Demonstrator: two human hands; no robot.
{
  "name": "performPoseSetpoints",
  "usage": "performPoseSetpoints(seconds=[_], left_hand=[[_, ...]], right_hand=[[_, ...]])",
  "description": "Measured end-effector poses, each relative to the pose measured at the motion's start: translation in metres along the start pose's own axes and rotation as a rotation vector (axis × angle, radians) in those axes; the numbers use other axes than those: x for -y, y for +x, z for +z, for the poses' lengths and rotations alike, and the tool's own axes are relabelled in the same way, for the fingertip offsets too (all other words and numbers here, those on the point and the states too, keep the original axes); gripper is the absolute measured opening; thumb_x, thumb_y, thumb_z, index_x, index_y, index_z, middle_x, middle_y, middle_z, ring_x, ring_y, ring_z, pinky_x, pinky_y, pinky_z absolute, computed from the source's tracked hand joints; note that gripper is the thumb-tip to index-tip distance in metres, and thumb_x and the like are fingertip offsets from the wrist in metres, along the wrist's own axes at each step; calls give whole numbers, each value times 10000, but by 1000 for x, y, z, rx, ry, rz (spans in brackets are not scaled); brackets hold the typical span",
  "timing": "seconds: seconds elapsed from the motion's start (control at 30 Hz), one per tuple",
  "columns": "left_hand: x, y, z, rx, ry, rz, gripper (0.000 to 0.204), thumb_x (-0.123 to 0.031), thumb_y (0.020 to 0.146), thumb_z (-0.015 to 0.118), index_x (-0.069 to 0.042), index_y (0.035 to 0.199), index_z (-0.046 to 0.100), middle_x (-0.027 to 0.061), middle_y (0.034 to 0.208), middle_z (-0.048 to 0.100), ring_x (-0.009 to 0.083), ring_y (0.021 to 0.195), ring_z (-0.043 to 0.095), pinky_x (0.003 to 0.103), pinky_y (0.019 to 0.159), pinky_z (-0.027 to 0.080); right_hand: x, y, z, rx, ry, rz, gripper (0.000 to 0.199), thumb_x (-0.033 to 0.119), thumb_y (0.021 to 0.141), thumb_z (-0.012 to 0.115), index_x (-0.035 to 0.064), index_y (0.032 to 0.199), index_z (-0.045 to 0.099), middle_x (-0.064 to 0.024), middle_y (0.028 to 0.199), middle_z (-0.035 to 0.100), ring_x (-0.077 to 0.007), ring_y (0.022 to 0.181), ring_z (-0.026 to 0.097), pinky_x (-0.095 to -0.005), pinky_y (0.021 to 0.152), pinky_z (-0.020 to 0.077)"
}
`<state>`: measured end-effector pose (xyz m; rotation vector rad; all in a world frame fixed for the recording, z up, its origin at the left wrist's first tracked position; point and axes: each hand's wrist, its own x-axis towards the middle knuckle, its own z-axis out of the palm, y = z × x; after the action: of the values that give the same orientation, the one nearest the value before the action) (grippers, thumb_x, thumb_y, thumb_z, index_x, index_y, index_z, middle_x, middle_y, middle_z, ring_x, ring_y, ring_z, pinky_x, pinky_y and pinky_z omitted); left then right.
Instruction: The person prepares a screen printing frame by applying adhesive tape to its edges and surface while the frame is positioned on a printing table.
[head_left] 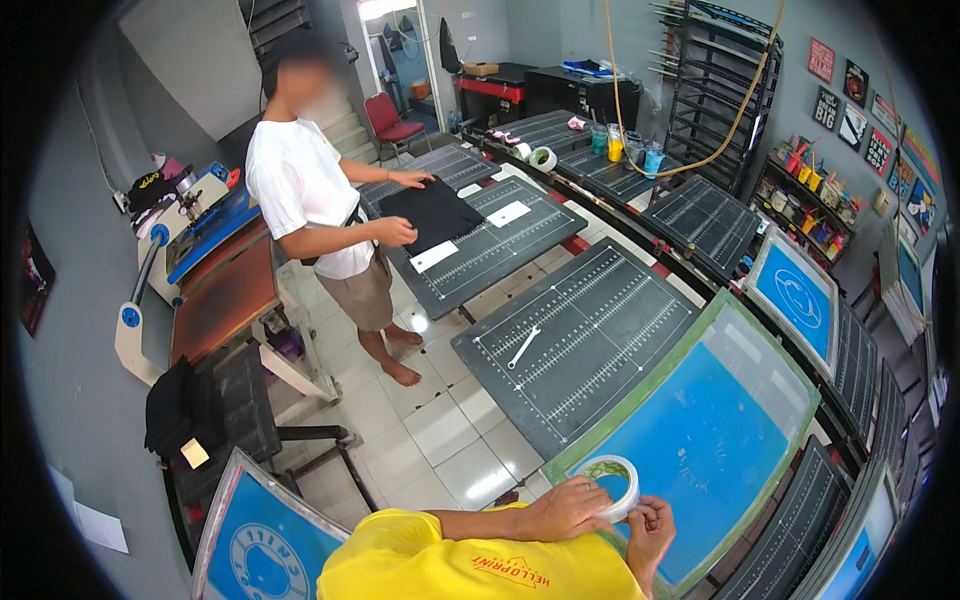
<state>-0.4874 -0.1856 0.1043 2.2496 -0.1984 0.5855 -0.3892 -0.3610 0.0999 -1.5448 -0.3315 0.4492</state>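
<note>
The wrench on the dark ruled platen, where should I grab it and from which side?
Grip the wrench by its slim middle shaft, coming straight down from above. It lies flat and diagonal on the platen, alone with bare surface around it, so fingers should close across the shaft, not on the wider ends.

Left hand curled, palm down; right hand fingertips pinched close beside.
</note>
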Motion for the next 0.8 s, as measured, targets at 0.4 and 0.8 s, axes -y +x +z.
performPoseSetpoints(seconds=[0.4,0.8], left_hand=[[5,1,4,-2,16,32,363,-325,885,723,-13,1040,623,101,1027,658,312,983,623,421,943,459],[5,1,4,72,16,62,338,-322,917,682,-17,1033,598,101,1019,646,299,940,628,425,948,459]], right_hand=[[7,5,4,-29,59,23,242,-87,888,641,-60,1109,546,-114,880,688,-143,768,664,-267,703,550],[-15,8,-11,-45,-6,50,209,-131,861,578,-82,1064,579,-121,816,681,-155,698,657,-296,653,570]])
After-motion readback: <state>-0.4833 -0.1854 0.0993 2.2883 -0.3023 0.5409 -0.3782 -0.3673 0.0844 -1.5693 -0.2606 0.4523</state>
